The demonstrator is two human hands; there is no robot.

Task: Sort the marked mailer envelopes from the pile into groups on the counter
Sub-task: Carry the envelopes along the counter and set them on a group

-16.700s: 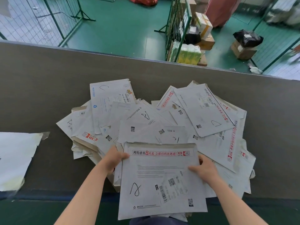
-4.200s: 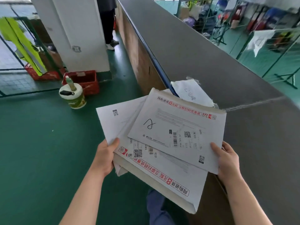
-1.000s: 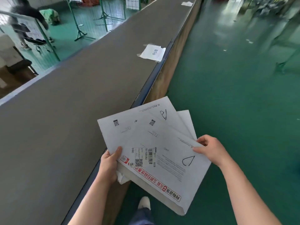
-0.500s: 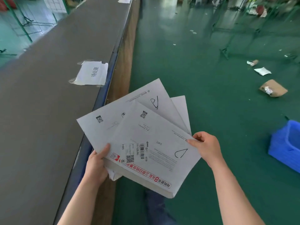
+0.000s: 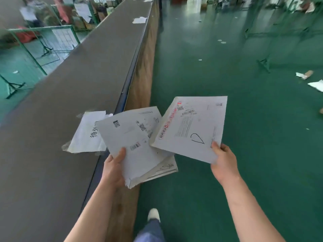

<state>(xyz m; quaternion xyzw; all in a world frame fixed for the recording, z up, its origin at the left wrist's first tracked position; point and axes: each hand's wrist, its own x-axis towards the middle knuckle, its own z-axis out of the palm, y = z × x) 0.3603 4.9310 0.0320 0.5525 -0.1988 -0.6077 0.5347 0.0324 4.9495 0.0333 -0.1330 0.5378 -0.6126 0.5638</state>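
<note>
While the left hand (image 5: 113, 169) grips the envelope stack (image 5: 138, 144), the right hand (image 5: 222, 163) pinches one marked envelope (image 5: 192, 126) (corner grip), beside the desk (image 5: 52, 119).

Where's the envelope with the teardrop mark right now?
In the head view, the teardrop-marked envelope is right of centre, gripped by the right hand above the green floor, beside the stack in the left hand.

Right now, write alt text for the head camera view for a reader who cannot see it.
The right hand holds one marked envelope apart from the stack of envelopes gripped by the left hand, over a green floor. Beside them, a paper sign lies on the long grey counter.
</note>
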